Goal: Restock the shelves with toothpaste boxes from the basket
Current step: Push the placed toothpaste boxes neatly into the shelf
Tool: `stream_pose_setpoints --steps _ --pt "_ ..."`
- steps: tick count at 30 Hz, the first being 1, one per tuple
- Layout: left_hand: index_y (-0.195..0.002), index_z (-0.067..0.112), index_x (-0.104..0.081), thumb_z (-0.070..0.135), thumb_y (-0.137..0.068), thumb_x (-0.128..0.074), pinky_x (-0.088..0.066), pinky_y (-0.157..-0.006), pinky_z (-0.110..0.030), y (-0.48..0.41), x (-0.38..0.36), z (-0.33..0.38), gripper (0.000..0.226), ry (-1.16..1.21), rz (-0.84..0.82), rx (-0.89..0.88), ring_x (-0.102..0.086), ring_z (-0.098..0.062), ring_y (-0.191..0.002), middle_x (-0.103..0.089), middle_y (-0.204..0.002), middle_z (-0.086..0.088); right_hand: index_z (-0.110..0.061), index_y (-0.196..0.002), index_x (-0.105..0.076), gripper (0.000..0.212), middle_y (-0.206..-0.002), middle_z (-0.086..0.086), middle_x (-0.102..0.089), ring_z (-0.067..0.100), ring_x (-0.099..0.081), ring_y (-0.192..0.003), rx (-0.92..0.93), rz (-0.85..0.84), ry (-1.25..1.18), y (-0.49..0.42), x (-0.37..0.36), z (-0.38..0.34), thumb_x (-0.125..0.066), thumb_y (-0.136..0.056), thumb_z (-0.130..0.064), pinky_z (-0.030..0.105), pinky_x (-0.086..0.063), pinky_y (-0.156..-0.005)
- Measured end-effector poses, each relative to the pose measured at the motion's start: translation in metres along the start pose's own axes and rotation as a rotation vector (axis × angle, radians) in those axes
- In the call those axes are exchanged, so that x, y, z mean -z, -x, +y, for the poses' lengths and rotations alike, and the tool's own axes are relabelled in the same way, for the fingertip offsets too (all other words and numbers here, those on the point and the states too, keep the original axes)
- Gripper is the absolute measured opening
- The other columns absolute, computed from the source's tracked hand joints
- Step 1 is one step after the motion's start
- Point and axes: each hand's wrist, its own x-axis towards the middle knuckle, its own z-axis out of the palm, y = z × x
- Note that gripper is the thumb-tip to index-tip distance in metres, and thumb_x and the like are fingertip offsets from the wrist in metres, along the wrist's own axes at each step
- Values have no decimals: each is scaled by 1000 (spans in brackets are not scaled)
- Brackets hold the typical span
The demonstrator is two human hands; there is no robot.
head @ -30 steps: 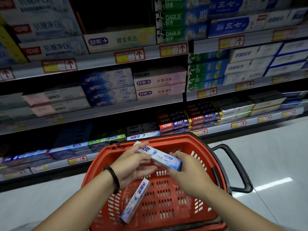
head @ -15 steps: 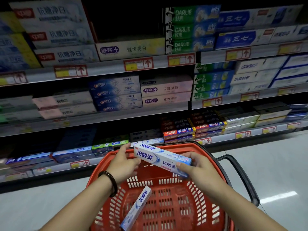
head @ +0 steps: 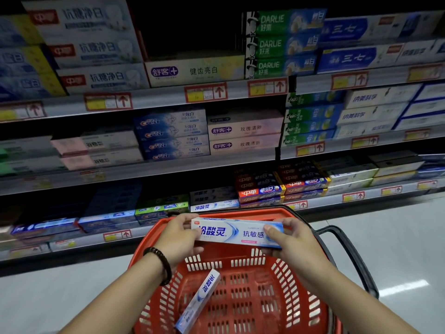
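Observation:
A white and blue toothpaste box (head: 237,232) is held level above the red basket (head: 298,307), its printed face towards me. My left hand (head: 179,237) pinches its left end and my right hand (head: 289,239) grips its right end. A second box of the same kind (head: 199,301) leans against the basket's left inner wall. Matching white and blue boxes (head: 213,205) lie on the lowest shelf, just beyond the basket's far rim.
Shelves (head: 168,97) full of toothpaste boxes fill the view ahead, with red and yellow price tags along their edges. The basket's black handle (head: 346,256) sticks out to the right. Pale floor (head: 390,249) lies right of the basket.
Both hands have raised the box from inside the basket to above its rim and turned it level, face towards me. The view has shifted closer to the shelves.

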Motion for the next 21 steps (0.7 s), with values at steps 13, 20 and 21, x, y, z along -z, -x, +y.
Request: stream_pose_setpoints --steps 13,20,21 --pt "-116 13 -56 5 -101 -64 -62 -71 -36 2 6 6 19 184 103 -18 -75 -28 -99 -72 -115 -14 -9 -115 -53 9 -107 12 -73 22 -80 -82 62 170 -37 -3 -25 -5 -57 -109 -13 42 -66 -80" --pt "-108 20 -57 12 -99 -69 -66 -75 -40 4 1 12 17 102 195 -60 -76 -23 -92 -74 -106 -9 -19 -100 -63 7 -98 6 -75 25 -78 -84 144 262 176 -8 -29 -2 -67 -104 -22 52 -66 -76" --pt "-108 21 -57 12 -98 -69 -66 -75 -40 5 1 12 18 85 204 -62 -76 -23 -91 -74 -105 -8 -22 -97 -65 8 -95 2 -76 24 -78 -85 159 277 216 -8 -29 1 -69 -103 -25 54 -65 -78"
